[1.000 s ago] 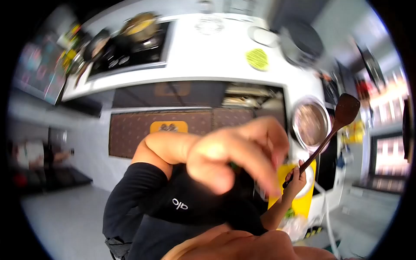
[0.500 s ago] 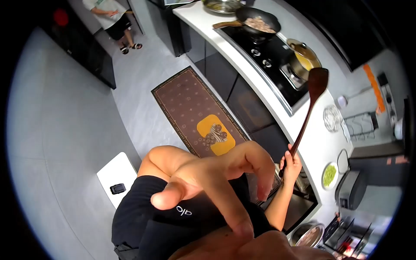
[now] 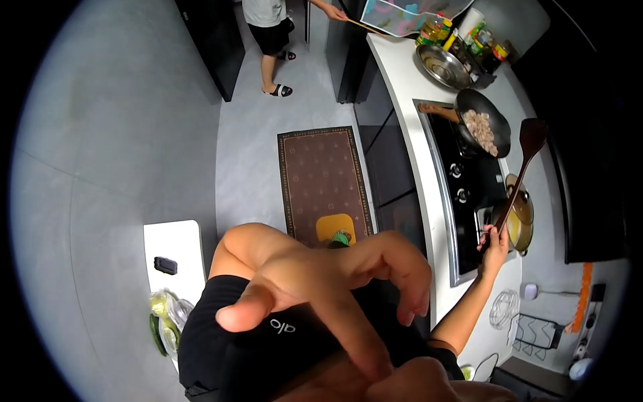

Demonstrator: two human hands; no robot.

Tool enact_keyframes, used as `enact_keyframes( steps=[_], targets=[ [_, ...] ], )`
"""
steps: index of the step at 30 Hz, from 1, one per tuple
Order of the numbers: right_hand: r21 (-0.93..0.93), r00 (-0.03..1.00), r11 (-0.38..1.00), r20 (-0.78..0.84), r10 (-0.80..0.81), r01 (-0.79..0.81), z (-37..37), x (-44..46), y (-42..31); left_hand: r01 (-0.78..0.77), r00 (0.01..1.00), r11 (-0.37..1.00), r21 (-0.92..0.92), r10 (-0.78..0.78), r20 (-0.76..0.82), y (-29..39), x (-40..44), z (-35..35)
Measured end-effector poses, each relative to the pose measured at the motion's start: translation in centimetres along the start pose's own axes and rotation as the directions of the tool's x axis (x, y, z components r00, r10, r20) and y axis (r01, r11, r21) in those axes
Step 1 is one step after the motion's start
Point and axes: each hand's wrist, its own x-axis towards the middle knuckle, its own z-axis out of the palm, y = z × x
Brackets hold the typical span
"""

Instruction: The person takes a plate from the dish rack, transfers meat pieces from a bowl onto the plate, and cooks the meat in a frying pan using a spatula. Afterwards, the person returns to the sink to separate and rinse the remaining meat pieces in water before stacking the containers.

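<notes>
My right hand [image 3: 494,249], at the right, is closed round the handle of a dark brown wooden spatula [image 3: 516,194]. The spatula's blade points up, beside the black frying pan [image 3: 499,124] with pieces of meat [image 3: 479,131] in it. Below that pan, behind the spatula handle, a pot [image 3: 526,224] with yellow contents stands at the hob's edge. My left hand [image 3: 321,275] is large and close to the camera at the centre, fingers apart and partly bent, holding nothing, in front of my black clothing.
Another person [image 3: 268,30] stands beyond the patterned mat [image 3: 320,171], a hand on a thin stick. A metal bowl [image 3: 442,65] and bottles [image 3: 432,30] stand at the counter's far end. At left, a white surface [image 3: 175,238] bears a black object [image 3: 165,265] and vegetables [image 3: 158,335].
The view has swung from the counter with the green food towards the hob and mat. The spatula has stayed in my right hand. My left hand remains spread near the camera.
</notes>
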Motion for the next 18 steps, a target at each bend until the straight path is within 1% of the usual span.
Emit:
enact_keyframes(
  steps=[1,2,3,5,7,8,9,11,13,14,15,16,17,18],
  targets=[
    [-0.07,1.0,0.997,-0.026,0.013,-0.015,1.0,1.2,-1.6,-0.024,1.0,0.999,0.028,0.024,-0.007,-0.3,0.3,-0.9],
    [-0.219,0.999,0.975,-0.021,0.041,-0.044,1.4,2.5,-2.8,-0.058,0.998,0.997,0.044,0.059,-0.032,-0.6,0.5,-2.0],
    [-0.339,1.0,0.94,-0.016,0.027,-0.031,0.8,4.5,-2.4,-0.083,0.994,0.995,0.046,0.086,-0.065,-1.1,0.6,-3.0],
    [-0.464,0.999,0.884,0.022,-0.045,0.05,-1.0,8.3,-1.1,-0.068,0.99,0.996,0.062,0.075,-0.121,-1.8,0.7,-5.4],
    [-0.622,0.979,0.761,0.048,-0.199,0.185,-1.9,10.7,-1.5,0.005,0.985,0.993,0.121,0.017,-0.173,-1.2,0.5,-8.5],
    [-0.648,0.984,0.744,0.053,-0.169,0.162,-2.2,11.8,-2.4,0.044,0.979,0.988,0.15,-0.013,-0.202,-0.9,0.4,-10.1],
    [-0.72,0.992,0.683,0.079,-0.095,0.122,-2.8,13.0,-3.5,0.085,0.972,0.98,0.178,-0.043,-0.231,-0.5,0.4,-11.8],
    [-0.855,0.995,0.511,0.049,-0.082,0.084,-3.8,15.6,-4.2,0.135,0.954,0.974,0.182,-0.078,-0.29,0.2,0.4,-15.9],
    [-0.937,0.996,0.341,0.06,-0.07,0.081,-1.8,17.1,-6.5,0.222,0.906,0.946,0.238,-0.111,-0.408,1.1,-0.4,-20.3],
    [-0.967,0.997,0.248,0.055,-0.054,0.067,-0.5,17.7,-8.4,0.235,0.907,0.937,0.258,-0.115,-0.405,1.4,-1.0,-23.3],
    [-0.977,0.989,0.162,-0.125,0.079,-0.137,3.8,17.3,-11.9,0.254,0.899,0.934,0.251,-0.132,-0.419,1.7,-1.8,-26.2],
    [-0.99,0.991,0.049,-0.134,0.029,-0.135,5.3,18.1,-12.6,0.286,0.871,0.934,0.214,-0.16,-0.465,1.9,-2.7,-29.0],
    [-0.987,0.982,-0.021,-0.159,0.105,-0.158,6.4,19.6,-13.4,0.32,0.839,0.932,0.168,-0.196,-0.508,2.1,-3.6,-31.9],
    [-0.99,0.99,-0.072,-0.122,0.066,-0.118,6.6,21.0,-13.1,0.356,0.778,0.931,0.082,-0.247,-0.577,2.4,-4.5,-34.4]
  ],
)
